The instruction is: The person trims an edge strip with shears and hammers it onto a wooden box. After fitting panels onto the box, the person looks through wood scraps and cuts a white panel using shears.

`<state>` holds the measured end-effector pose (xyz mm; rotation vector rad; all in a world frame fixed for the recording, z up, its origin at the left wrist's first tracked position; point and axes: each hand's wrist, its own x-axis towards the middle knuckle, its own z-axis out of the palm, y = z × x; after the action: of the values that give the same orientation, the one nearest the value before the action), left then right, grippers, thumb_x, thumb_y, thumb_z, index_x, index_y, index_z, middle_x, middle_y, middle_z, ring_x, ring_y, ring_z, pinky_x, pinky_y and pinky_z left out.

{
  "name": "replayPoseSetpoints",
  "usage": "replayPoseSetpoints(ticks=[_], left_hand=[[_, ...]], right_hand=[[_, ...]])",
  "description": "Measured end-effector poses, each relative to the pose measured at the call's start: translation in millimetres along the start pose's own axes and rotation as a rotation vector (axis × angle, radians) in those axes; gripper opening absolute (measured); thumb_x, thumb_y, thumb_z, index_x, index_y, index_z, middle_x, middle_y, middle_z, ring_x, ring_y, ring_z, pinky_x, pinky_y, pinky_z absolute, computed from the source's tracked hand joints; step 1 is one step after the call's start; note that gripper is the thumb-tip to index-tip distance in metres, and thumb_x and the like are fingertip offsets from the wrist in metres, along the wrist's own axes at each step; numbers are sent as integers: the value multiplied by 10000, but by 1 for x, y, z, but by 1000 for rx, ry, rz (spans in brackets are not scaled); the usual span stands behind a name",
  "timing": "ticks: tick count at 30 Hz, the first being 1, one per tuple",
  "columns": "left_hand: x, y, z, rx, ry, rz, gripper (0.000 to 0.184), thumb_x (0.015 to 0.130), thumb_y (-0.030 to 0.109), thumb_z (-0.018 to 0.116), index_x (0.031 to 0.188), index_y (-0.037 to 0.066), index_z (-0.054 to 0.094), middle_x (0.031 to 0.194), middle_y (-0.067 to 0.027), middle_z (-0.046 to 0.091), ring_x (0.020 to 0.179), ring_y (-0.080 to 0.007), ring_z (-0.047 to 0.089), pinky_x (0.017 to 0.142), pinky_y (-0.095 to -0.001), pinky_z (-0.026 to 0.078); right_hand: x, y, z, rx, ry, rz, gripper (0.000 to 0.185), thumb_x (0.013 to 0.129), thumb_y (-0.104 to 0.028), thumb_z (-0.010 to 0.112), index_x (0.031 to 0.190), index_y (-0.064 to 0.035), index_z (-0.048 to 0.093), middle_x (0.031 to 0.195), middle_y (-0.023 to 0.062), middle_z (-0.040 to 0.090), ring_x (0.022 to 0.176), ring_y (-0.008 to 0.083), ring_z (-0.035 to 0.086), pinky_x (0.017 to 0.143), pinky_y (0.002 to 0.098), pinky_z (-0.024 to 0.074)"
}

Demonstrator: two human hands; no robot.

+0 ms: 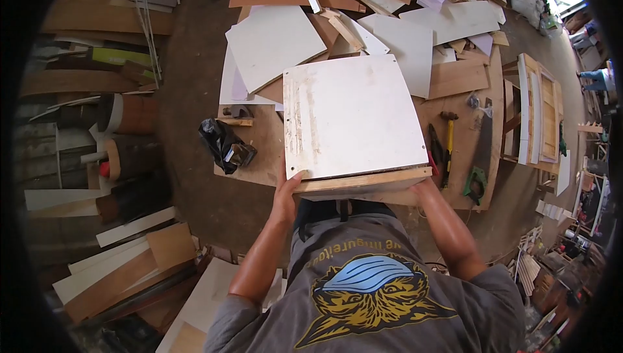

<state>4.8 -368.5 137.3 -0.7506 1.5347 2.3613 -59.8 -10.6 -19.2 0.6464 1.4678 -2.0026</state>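
Observation:
A white-topped wooden box (pixel 354 116) is in front of my body at the near edge of the workbench. Its white panel has brown scuffs along the left side and small holes near the corners. A thin dark gap runs between the panel and the bare wood strip along the near side. My left hand (pixel 286 192) grips the near left corner, thumb on top, the other fingers mostly hidden. At the near right corner, my right hand (pixel 424 188) holds the box's side, its fingers largely out of sight.
On the workbench (pixel 259 152), a hammer (pixel 449 142), a handsaw (pixel 481 152) and dark-handled pliers (pixel 436 145) lie right of the box. A black plastic bag (pixel 224 145) sits left. Offcut boards (pixel 276 48) pile up behind. More boards (pixel 130 268) lean at lower left.

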Motion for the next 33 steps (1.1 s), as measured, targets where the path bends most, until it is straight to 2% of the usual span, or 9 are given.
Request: replayPoseSetpoints(ticks=[13, 18, 22, 24, 28, 29, 30, 32, 33], left_hand=[[12, -10, -35, 99, -201, 89, 800, 1041, 260, 562, 1694, 77, 138, 1717, -144, 255, 1573, -273, 251, 1269, -387, 201], [30, -7, -57, 148, -356, 176, 851, 1039, 321, 599, 1683, 36, 122, 1707, -182, 237, 1569, -298, 249, 1274, -413, 200], [18, 7, -40, 199, -318, 181, 886, 1006, 269, 664, 1674, 22, 138, 1684, -212, 260, 1558, -319, 259, 1264, -430, 231], [22, 10, -35, 232, -281, 216, 893, 994, 233, 684, 1671, 20, 142, 1676, -222, 267, 1551, -327, 269, 1257, -442, 248], [51, 45, -25, 795, -170, 380, 860, 971, 349, 741, 1629, 15, 299, 1672, -291, 241, 1557, -396, 261, 1261, -461, 239], [57, 55, -18, 1000, -116, 437, 870, 954, 489, 732, 1608, 43, 371, 1688, -294, 218, 1576, -437, 213, 1269, -510, 213], [60, 66, -6, 1192, -131, 466, 880, 952, 523, 717, 1612, 55, 370, 1695, -283, 215, 1581, -443, 201, 1269, -526, 205], [68, 84, 25, 1580, -155, 511, 902, 948, 592, 686, 1620, 80, 370, 1711, -260, 207, 1591, -454, 176, 1270, -560, 190], [77, 89, 42, 1628, -229, 489, 915, 952, 655, 632, 1622, 88, 375, 1720, -232, 229, 1603, -453, 149, 1271, -588, 176]], right_hand=[[-26, 14, -1, -47, 168, -278, 533, 1105, -382, 521, 1548, -87, 486, 1539, 63, 553, 1389, 209, 552, 1137, 399, 477], [-55, 12, 12, 194, 239, -338, 511, 1114, -366, 503, 1544, -89, 489, 1537, 56, 554, 1393, 213, 543, 1154, 399, 453], [-56, 17, 13, 391, 372, -322, 478, 1130, -334, 471, 1542, -91, 492, 1526, 49, 562, 1385, 215, 539, 1165, 397, 424], [-65, 6, 19, 288, 358, -288, 447, 1134, -304, 460, 1517, -83, 518, 1502, 62, 580, 1369, 206, 548, 1150, 389, 432], [-70, -18, 23, 218, 215, -346, 401, 1110, -286, 526, 1431, -57, 603, 1405, 74, 653, 1265, 189, 622, 1077, 360, 492], [-66, -28, 20, 225, 133, -378, 402, 1102, -290, 548, 1418, -52, 615, 1383, 72, 666, 1237, 186, 639, 1051, 352, 508], [-60, -41, 21, 232, 49, -406, 402, 1094, -294, 569, 1406, -46, 626, 1362, 70, 680, 1210, 184, 656, 1025, 345, 525], [-55, -84, 37, 162, 111, -221, 427, 1080, -313, 600, 1400, -35, 639, 1317, 78, 701, 1163, 177, 683, 959, 309, 546], [-28, -81, 21, 73, 81, -309, 582, 1053, -380, 641, 1489, -5, 549, 1356, 102, 658, 1233, 219, 619, 1037, 356, 488]])
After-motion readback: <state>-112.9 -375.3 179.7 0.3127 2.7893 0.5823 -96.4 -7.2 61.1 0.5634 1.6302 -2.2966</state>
